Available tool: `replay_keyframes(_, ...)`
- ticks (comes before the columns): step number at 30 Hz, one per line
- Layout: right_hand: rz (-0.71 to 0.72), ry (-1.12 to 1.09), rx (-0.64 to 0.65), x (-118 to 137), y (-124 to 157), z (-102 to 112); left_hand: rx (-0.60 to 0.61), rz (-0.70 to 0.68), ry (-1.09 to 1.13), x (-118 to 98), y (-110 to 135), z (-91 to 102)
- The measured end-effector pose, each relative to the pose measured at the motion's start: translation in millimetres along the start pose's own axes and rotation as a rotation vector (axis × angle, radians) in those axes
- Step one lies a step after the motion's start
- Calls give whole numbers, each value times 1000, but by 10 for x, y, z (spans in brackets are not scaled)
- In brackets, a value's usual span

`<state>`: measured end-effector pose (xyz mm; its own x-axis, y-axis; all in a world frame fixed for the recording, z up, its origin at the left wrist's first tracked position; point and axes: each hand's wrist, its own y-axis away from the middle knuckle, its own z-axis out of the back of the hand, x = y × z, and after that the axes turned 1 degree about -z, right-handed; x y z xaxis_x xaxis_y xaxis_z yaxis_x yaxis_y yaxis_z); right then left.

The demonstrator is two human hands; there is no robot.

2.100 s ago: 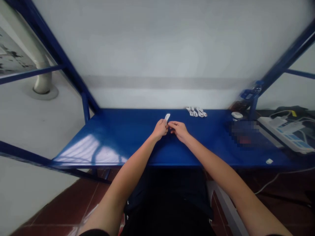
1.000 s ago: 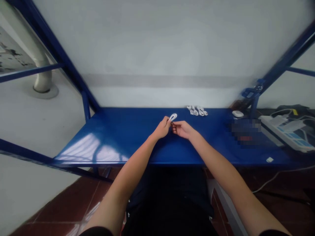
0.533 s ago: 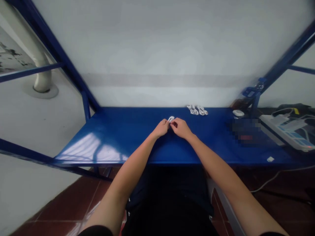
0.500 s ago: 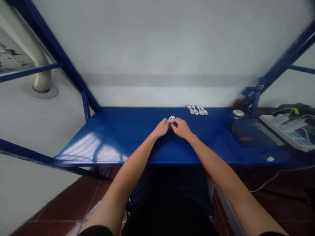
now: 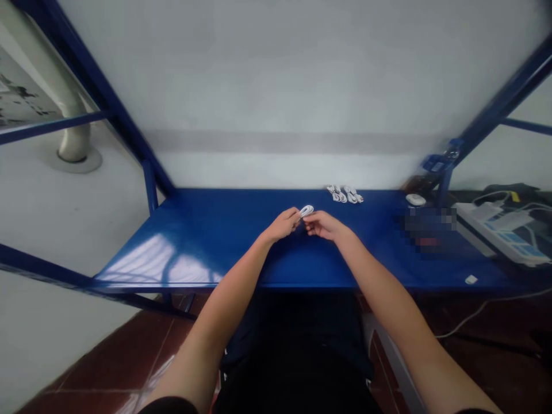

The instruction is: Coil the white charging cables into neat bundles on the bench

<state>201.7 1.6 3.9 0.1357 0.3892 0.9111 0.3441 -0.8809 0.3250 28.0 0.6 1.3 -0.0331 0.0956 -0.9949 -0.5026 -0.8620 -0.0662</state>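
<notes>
The person beside me wears a black top (image 5: pixel 293 374), plain as far as I can make out, its creases nearly lost in the dark fabric. The left sleeve (image 5: pixel 168 405) is black and short, with a rounded hem circling the arm; just a sliver of the right sleeve (image 5: pixel 472 410) shows, black too. Past the hems, the forearms are bare, as are the left hand (image 5: pixel 284 223) and right hand (image 5: pixel 323 225). Dark navy cloth (image 5: pixel 297 319) covers the legs, small white marks (image 5: pixel 368 382) flecking its sides; whether stripes or print, I can't tell.
</notes>
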Motion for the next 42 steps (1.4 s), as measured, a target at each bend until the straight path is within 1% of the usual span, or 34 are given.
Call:
replay_keyframes(4, -97, -55, 100, 28, 19, 47, 68, 69, 122, -33, 21, 2)
replay_keyframes(8, -98, -49, 151, 6, 4, 64, 78, 104, 210, -45, 26, -3)
replay_keyframes(10, -51, -16, 147, -6, 3, 60, 80, 122, 254, -58, 33, -2)
replay_keyframes(13, 57, 41, 118, -22, 5, 41, 87, 150, 311, -76, 42, 14)
replay_keyframes(16, 145, 77, 80, -40, -4, 15, 76, 178, 328, -79, 39, 36)
replay_keyframes(21, 276, 177, 24, -49, -23, -7, 70, 200, 199, -64, 35, 38)
replay_keyframes(25, 403, 306, 47, -27, -3, 14, 78, 209, 108, -69, 44, 36)
replay_keyframes(27, 434, 358, 73, -12, 8, 44, 124, 241, 118, -85, 53, 46)
replay_keyframes(30, 449, 382, 98, 16, 22, 108, 249, 277, 170, -126, 81, 69)
replay_keyframes(33, 460, 328, 82, 58, 48, 178, 346, 274, 188, -175, 121, 80)
replay_keyframes(36, 477, 259, 40, 111, 92, 231, 379, 268, 116, -195, 140, 67)
replay_keyframes(38, 483, 229, 12, 146, 111, 259, 350, 262, 7, -176, 125, 51)
replay_keyframes(39, 486, 221, -7, 160, 113, 274, 303, 244, -72, -155, 109, 44)
replay_keyframes(41, 494, 229, -76, 179, 102, 324, 156, 167, -290, -100, 72, 39)
replay_keyframes(42, 498, 258, -132, 181, 95, 365, 68, 117, -430, -70, 55, 42)
